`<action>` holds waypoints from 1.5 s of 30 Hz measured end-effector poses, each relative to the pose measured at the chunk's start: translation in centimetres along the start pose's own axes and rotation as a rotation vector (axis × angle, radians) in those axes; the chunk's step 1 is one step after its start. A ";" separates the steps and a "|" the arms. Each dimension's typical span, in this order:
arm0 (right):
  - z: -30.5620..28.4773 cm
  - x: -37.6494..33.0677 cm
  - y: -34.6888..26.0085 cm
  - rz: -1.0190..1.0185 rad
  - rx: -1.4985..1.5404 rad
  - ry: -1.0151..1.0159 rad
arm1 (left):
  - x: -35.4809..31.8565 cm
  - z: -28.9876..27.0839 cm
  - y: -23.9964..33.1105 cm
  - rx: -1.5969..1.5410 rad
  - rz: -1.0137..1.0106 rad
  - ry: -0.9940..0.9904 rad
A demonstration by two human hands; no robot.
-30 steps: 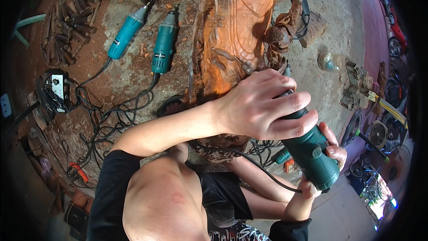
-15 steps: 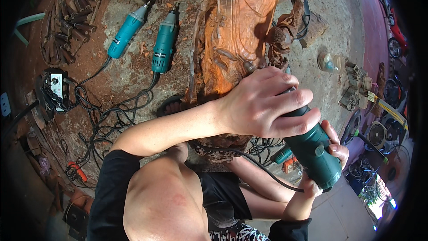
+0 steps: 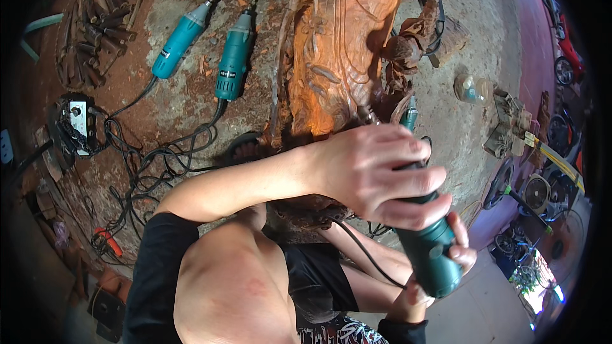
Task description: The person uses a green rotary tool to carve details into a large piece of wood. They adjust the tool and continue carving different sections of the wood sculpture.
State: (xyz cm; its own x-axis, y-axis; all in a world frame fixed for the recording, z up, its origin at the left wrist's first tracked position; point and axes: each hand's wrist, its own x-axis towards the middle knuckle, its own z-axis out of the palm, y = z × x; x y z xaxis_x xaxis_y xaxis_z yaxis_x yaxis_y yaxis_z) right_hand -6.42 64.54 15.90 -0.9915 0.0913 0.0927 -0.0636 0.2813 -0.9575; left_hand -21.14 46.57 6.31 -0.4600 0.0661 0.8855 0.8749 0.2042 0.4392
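Both my hands are closed around a dark green die grinder [image 3: 430, 258], held slantwise at the near right end of a carved reddish-brown wood piece [image 3: 347, 38]. My left hand [image 3: 386, 175] wraps over the tool's front part from above. From below and the right, my right hand [image 3: 460, 245] grips its rear body, mostly hidden behind it. Just beyond my left knuckles, a shiny metal tip [image 3: 370, 116] shows against the wood; whether it touches cannot be made out. The black cord [image 3: 366, 251] runs from the tool's rear across my leg.
Two teal die grinders [image 3: 182, 41] [image 3: 234, 57] lie left of the carving, their cords tangled near a control box [image 3: 80, 124]. Another teal tool [image 3: 410, 114] lies just beyond my left hand. A clear jar [image 3: 470, 89] and wood scraps [image 3: 510, 121] are at right; rod-like bits [image 3: 102, 28] far left.
Both hands and the green grinder have moved toward me and slightly left. The teal tool beyond my left hand now shows more, as does the metal tip by the wood.
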 end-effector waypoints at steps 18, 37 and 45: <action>1.9 2.3 0.1 -0.043 0.067 -0.131 | 0.1 -0.8 -1.4 0.020 0.050 0.032; 1.9 3.0 0.3 -0.099 0.059 -0.153 | -0.2 -0.6 -1.2 0.103 0.009 0.002; 1.9 3.3 0.5 -0.105 0.078 -0.156 | -0.2 -0.6 -1.2 0.100 0.010 0.016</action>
State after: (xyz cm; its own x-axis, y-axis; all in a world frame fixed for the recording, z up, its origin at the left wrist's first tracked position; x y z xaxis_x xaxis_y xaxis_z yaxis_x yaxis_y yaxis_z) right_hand -9.91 63.19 15.24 -0.9841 -0.0853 0.1558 -0.1705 0.2065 -0.9635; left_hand -22.03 45.75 5.69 -0.4486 0.0532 0.8922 0.8592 0.3005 0.4141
